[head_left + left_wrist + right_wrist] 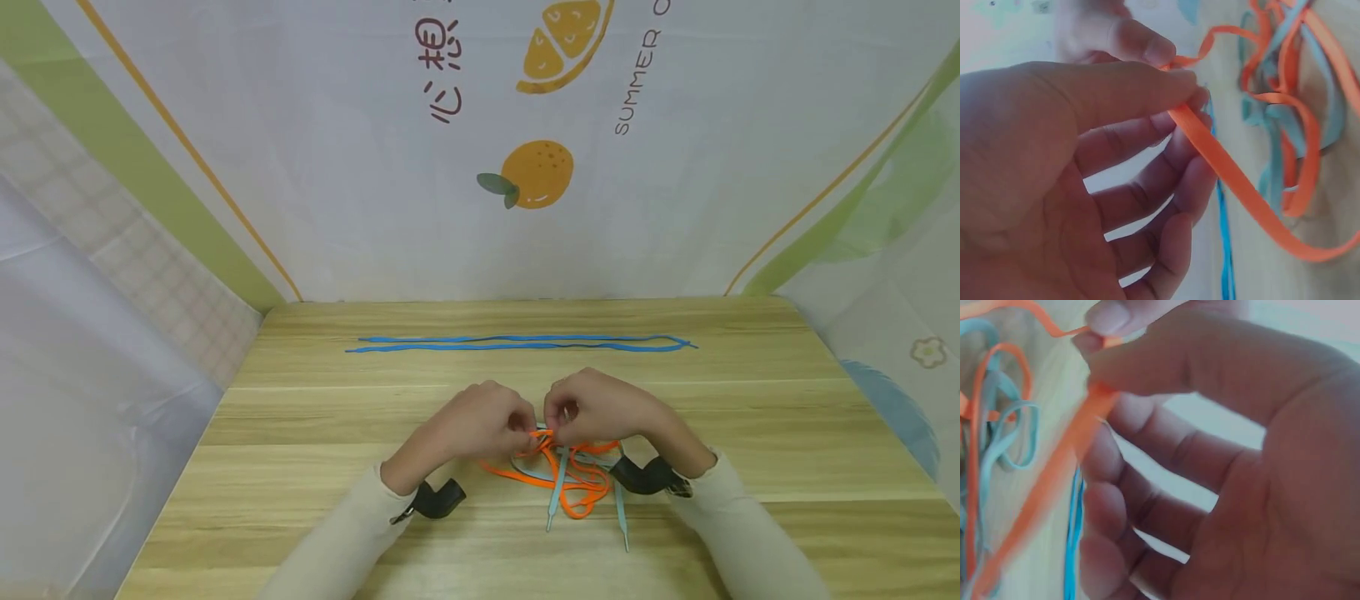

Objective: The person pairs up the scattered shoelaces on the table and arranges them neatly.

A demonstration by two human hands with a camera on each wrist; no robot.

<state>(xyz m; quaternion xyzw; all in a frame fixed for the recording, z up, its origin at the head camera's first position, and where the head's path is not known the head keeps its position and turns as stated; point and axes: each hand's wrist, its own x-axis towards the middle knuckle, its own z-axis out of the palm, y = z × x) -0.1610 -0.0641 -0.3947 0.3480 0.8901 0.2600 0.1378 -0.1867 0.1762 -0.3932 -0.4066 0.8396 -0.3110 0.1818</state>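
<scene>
Both hands meet over a loose tangle of flat laces at the middle of the table. My left hand (487, 421) pinches an orange shoelace (1229, 169) between thumb and fingertips, and a length of it hangs down from the grip. Close beside it, my right hand (600, 408) pinches the same orange colour of lace (1047, 481) between thumb and forefinger. The fingertips of the two hands nearly meet in both wrist views. Under them, pale green shoelaces (558, 492) lie looped through the orange, two tipped ends pointing toward the table's near side.
A blue shoelace (517, 347) lies doubled in a long narrow loop near the back of the wooden table (300, 467). Behind the table hangs a white cloth (360, 208) printed with oranges. Black wrist mounts (438, 500) are worn at both sleeves.
</scene>
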